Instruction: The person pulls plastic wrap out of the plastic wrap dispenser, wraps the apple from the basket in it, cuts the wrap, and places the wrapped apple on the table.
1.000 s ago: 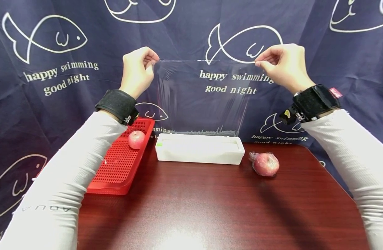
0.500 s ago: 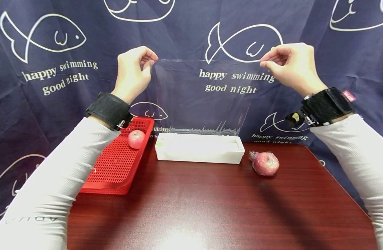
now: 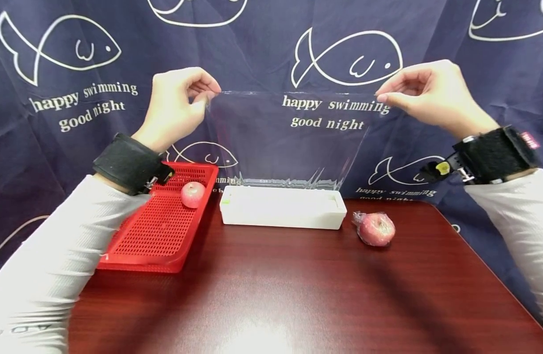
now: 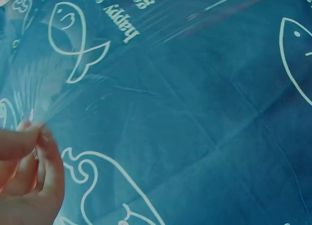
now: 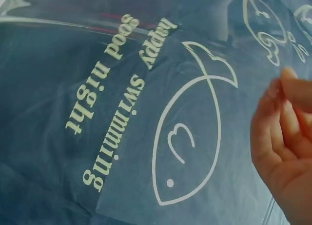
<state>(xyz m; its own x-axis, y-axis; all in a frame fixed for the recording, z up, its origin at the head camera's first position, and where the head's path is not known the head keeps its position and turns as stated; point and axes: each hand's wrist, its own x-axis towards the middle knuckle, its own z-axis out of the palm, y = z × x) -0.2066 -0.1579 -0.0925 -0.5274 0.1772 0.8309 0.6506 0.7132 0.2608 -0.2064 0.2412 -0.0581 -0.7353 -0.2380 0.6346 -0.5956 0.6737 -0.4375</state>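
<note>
A clear sheet of plastic wrap [image 3: 289, 142] is stretched upright above a long white dispenser box [image 3: 282, 209] on the table. My left hand [image 3: 178, 105] pinches its upper left corner between thumb and fingertips. At the upper right corner, the thumb and forefinger of my right hand [image 3: 435, 96] pinch the film. In the left wrist view, creases fan out of the film from the pinching left hand [image 4: 31, 171]. The right wrist view has the right hand [image 5: 285, 137] at its right edge, thumb and fingertips together. The film's lower edge meets the box's back side.
On the left lies a red perforated basket [image 3: 158, 228] with an unwrapped apple [image 3: 193, 194] inside. To the right of the box sits an apple wrapped in film [image 3: 376, 229]. A dark blue curtain with fish drawings [image 3: 262, 54] hangs behind the reddish-brown table [image 3: 271, 275].
Both hands have spread farther apart, the left going left and the right going right, and the film is pulled wider. Their pinches have stayed on the corners, now slightly lower.
</note>
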